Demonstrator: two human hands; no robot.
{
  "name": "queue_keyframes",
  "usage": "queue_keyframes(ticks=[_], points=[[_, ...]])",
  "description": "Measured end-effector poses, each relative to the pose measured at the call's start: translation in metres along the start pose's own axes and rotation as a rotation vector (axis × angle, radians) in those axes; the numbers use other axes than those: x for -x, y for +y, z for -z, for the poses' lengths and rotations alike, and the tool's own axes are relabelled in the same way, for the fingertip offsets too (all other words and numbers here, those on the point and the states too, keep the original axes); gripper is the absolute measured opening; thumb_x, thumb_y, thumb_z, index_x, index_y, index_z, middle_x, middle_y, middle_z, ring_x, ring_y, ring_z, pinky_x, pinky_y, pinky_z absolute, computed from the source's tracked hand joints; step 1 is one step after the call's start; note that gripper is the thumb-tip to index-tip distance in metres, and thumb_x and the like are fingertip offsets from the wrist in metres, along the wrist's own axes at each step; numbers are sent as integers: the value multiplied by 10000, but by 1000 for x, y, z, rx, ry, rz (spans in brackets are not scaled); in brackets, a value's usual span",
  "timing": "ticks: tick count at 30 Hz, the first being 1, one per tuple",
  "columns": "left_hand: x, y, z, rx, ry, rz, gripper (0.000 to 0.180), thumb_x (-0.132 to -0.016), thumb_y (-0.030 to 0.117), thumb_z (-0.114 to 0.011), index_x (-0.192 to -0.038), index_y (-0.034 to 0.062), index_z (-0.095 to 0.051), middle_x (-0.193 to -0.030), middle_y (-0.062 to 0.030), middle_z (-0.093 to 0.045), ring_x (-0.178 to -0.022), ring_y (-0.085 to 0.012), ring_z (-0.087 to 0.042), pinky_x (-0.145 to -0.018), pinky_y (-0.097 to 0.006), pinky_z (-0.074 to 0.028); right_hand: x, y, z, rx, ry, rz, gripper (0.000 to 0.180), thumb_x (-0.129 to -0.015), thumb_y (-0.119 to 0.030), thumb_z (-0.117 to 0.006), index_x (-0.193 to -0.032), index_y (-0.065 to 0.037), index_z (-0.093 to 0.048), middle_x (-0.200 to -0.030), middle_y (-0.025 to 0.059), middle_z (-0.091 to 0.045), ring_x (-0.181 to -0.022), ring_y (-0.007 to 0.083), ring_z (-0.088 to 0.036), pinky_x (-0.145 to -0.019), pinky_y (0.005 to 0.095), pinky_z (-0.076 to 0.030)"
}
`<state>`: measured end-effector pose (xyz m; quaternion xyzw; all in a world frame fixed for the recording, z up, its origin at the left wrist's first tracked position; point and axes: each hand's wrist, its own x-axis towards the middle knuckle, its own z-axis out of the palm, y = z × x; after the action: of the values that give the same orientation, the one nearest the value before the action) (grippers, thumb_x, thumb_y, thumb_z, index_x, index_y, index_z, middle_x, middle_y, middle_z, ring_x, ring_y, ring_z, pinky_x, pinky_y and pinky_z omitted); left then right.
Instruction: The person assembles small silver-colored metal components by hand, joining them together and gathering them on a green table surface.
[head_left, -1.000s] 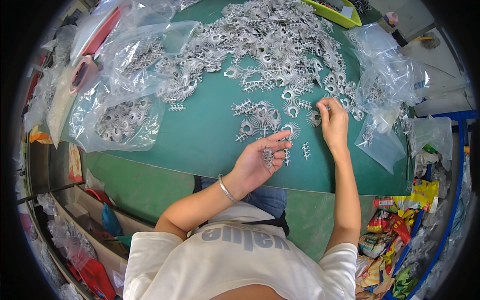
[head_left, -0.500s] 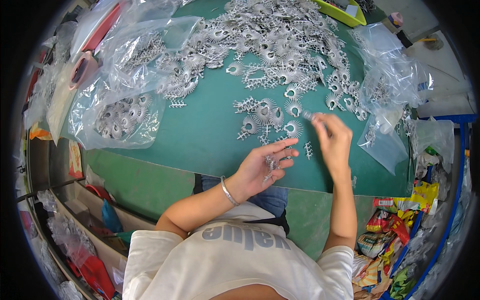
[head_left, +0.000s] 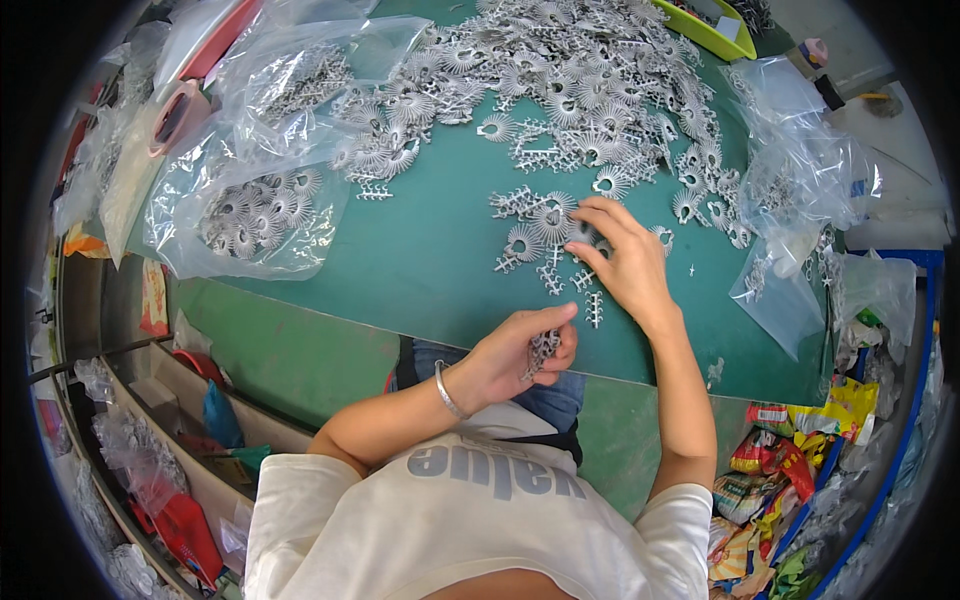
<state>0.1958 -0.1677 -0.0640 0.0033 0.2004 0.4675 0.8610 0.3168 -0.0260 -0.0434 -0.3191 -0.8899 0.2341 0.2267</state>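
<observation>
My left hand [head_left: 530,350], wearing a silver bangle, is curled around several small grey branched plastic pieces [head_left: 541,350] just past the table's near edge. Farther right, my right hand [head_left: 630,262] reaches over a small group of grey parts, its thumb and fingers apart. Its fingertips are beside a round, fan-like spiked piece [head_left: 553,217]; whether they touch it I cannot tell. Under the palm, another grey piece is partly hidden and blurred. Left of this hand lies a second spiked disc [head_left: 522,242], and below it a branched strip [head_left: 594,309]. One more disc [head_left: 661,238] lies to its right.
A large heap of grey spiked parts [head_left: 590,90] covers the far side of the green table [head_left: 400,250]. Clear bags [head_left: 255,220] with parts lie at left, another plastic bag [head_left: 790,160] at right. A yellow-green tray [head_left: 710,30] stands at the back; colourful packets [head_left: 780,460] fill the right shelf.
My right hand has moved left over the small group and opened; the shiny piece at its fingertips no longer shows there. My left fingers have curled tighter. The view has shifted slightly.
</observation>
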Motion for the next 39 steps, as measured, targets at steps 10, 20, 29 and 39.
queue_keyframes(ticks=[10, 20, 29, 39], points=[[13, -1, -7, -154, 142, -125, 247, -885, 211, -545, -1063, 40, -563, -838, -14, -505, -726, -92, -468, -560, -237, -401, 17, -13, 15, 230, 74, -206, 227, -726, -160, -688, -912, -45, -627, -905, 84, -613, -711, 314, -604, -639, 381, -472], [1, 6, -15, -690, 376, -618, 326, -802, 111, -653, -1105, 37, -557, -813, 23, -509, -763, -48, -458, -630, -220, -394, 37, -14, 24, -704, 87, -522, 99, -743, -18, -686, -789, 23, -609, -927, 14, -581, -544, 13, -372, -492, 174, -329], [-9, 34, -15, -1152, 133, -662, 349, -709, 123, -724, -1020, 28, -596, -889, 5, -558, -831, -81, -498, -758, -238, -409, 46, -25, 26, -1276, -149, -708, 76, -854, -87, -589, -876, -19, -564, -672, -27, -523, -424, -19, -298, -371, 157, -187], [-7, 46, -8, -754, 7, -274, 237, -712, 98, -722, -903, 26, -603, -778, 11, -542, -733, -80, -492, -704, -222, -407, 51, -28, 24, -1440, -273, -714, 100, -877, -104, -550, -898, -7, -548, -676, -1, -528, -396, -1, -304, -355, 159, -207]])
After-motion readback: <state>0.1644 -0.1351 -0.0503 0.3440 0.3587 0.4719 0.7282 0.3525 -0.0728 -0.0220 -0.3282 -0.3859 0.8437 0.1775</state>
